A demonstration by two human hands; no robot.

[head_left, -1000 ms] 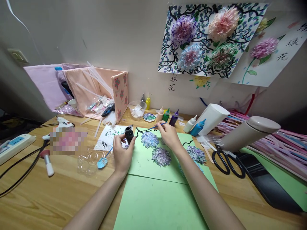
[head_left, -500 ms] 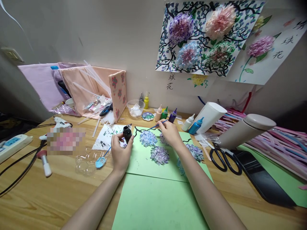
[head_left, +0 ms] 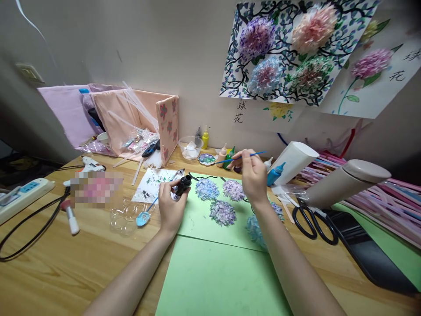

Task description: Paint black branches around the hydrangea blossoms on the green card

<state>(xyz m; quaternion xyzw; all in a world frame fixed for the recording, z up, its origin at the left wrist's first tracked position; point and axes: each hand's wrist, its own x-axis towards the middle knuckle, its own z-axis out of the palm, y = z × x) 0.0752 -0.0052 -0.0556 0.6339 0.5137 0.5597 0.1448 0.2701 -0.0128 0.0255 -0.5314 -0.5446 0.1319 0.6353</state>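
Closed around a small black paint bottle (head_left: 183,185) is my left hand (head_left: 171,202), over the left edge of the green paper (head_left: 200,224); the bottle tilts to the right. My right hand (head_left: 252,174) pinches a thin blue paintbrush (head_left: 241,158), held nearly level above the paper's far edge with its tip pointing left. Several fluffy blue and purple paper flowers (head_left: 222,213) lie on the green sheet. Black painted branch lines (head_left: 205,177) run along its top edge. My right forearm hides part of the flowers on the right.
Paint bottles (head_left: 222,153) and a small palette (head_left: 207,159) stand behind the paper. A paint-spotted white sheet (head_left: 144,186) and a clear plastic tray (head_left: 123,219) lie left. Black-handled scissors (head_left: 314,224), a tumbler (head_left: 348,182) and a dark phone-like slab (head_left: 368,250) occupy the right.
My right hand has lifted from the paper and turned, bringing the brush up off the branch line to a nearly level pose. The black bottle in my left hand now tilts further right.
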